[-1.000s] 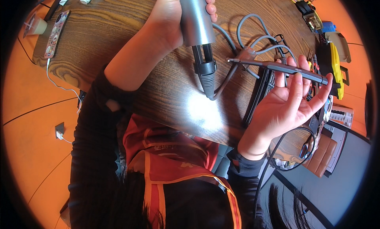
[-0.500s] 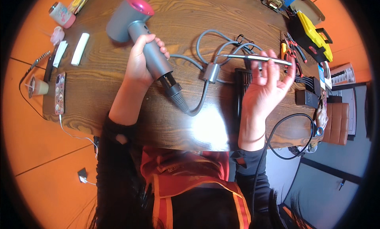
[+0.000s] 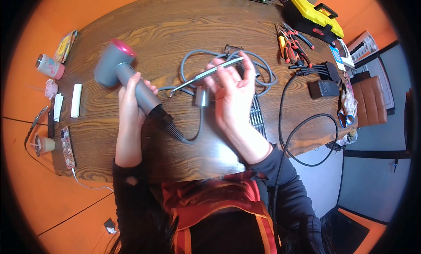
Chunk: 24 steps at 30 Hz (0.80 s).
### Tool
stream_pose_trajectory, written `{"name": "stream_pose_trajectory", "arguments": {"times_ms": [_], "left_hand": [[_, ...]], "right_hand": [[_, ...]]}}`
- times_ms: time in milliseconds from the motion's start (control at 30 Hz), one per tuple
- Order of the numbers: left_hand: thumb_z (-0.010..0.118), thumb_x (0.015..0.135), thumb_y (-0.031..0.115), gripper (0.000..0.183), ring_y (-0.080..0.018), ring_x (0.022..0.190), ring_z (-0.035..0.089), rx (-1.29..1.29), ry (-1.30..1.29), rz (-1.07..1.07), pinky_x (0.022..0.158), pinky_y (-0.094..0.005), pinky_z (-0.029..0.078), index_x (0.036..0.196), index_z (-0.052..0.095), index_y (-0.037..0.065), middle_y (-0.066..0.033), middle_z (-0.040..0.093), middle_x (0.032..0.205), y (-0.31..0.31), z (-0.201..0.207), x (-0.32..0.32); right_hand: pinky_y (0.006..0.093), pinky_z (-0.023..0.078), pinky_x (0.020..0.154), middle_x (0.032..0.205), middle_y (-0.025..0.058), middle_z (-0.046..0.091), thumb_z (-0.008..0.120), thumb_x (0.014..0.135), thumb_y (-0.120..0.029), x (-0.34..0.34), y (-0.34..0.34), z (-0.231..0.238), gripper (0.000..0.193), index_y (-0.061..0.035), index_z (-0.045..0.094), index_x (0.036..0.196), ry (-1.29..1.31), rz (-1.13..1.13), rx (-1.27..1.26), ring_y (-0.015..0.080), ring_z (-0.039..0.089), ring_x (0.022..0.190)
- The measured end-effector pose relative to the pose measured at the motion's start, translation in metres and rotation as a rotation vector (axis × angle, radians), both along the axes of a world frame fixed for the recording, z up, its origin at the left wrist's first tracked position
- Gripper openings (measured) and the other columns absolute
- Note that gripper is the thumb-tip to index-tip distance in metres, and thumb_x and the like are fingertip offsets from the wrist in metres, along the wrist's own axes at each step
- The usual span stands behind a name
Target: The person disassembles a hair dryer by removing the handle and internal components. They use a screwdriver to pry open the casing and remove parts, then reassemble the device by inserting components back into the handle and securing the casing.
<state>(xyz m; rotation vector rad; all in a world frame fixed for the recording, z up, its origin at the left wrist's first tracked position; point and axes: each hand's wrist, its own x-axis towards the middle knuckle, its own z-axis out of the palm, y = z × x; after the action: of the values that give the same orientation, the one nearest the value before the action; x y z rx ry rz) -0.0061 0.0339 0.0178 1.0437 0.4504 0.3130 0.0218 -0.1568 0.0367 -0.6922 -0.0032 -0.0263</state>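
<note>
My left hand [image 3: 130, 98] is wrapped round the handle of a grey hair dryer [image 3: 142, 96], whose head with a pink end points up and left. Below the handle, a dark inner piece [image 3: 161, 116] shows between it and the ribbed cable sleeve [image 3: 174, 132]. In my right hand [image 3: 232, 89] a slim silver precision screwdriver [image 3: 206, 73] is held between the fingers, its thin tip pointing left toward the dryer handle without touching it. The dryer's grey cable, with an inline block [image 3: 201, 97], lies coiled behind my right hand.
A black bit case [image 3: 257, 118] lies partly under my right forearm. Pliers [image 3: 291, 45], a black and yellow toolbox [image 3: 313, 19] and a black adapter [image 3: 323, 89] with a looped cable are on the right. A phone [image 3: 67, 146], a white roll [image 3: 76, 100] and a cup [image 3: 44, 144] are at left.
The view has shifted. My right hand has come left, closer to the dryer, and the screwdriver now slants down toward the handle. The dryer's exposed inner piece shows less.
</note>
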Motion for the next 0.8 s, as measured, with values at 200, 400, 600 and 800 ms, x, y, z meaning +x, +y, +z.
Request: {"name": "stream_pose_trajectory", "arguments": {"times_ms": [200, 400, 600, 800], "left_hand": [[0.059, 0.082, 0.029, 0.031, -0.0163, 0.068, 0.057, 0.253, 0.130, -0.054, 0.060, -0.0285, 0.047, 0.082, 0.050, -0.001, -0.0090, 0.053, 0.072, 0.004, -0.008, 0.002], [0.063, 0.075, 0.040, 0.052, -0.0212, 0.074, 0.056, 0.788, 0.247, 0.062, 0.066, -0.0306, 0.044, 0.092, 0.052, -0.008, -0.0163, 0.058, 0.085, 0.013, -0.015, 0.000], [0.069, 0.071, 0.030, 0.049, -0.0305, 0.095, 0.048, 1.335, 0.114, 0.462, 0.081, -0.0373, 0.040, 0.102, 0.050, -0.002, -0.0197, 0.047, 0.102, -0.010, -0.002, 0.001], [0.068, 0.070, 0.019, 0.026, -0.0264, 0.097, 0.050, 1.676, -0.425, 0.144, 0.085, -0.0386, 0.035, 0.092, 0.061, 0.007, -0.0076, 0.060, 0.092, -0.048, 0.034, 0.004]], "right_hand": [[0.0372, 0.051, 0.078, 0.103, 0.0156, 0.057, 0.058, 0.082, -0.003, 0.020, -0.021, -0.003, 0.057, -0.0132, 0.026, 0.127, -0.019, -0.181, -0.066, 0.0258, 0.059, 0.095], [0.0336, 0.052, 0.073, 0.105, 0.0164, 0.054, 0.056, 0.083, -0.001, 0.027, -0.027, -0.007, 0.058, -0.0142, 0.024, 0.129, -0.058, -0.235, -0.068, 0.0240, 0.059, 0.091], [0.0294, 0.053, 0.071, 0.104, 0.0170, 0.054, 0.055, 0.084, -0.001, 0.032, -0.027, -0.009, 0.058, -0.0131, 0.022, 0.129, -0.072, -0.275, -0.082, 0.0222, 0.058, 0.092], [0.0281, 0.053, 0.070, 0.104, 0.0172, 0.054, 0.056, 0.084, -0.002, 0.034, -0.027, -0.010, 0.058, -0.0130, 0.022, 0.129, -0.039, -0.250, -0.052, 0.0218, 0.058, 0.092]]}}
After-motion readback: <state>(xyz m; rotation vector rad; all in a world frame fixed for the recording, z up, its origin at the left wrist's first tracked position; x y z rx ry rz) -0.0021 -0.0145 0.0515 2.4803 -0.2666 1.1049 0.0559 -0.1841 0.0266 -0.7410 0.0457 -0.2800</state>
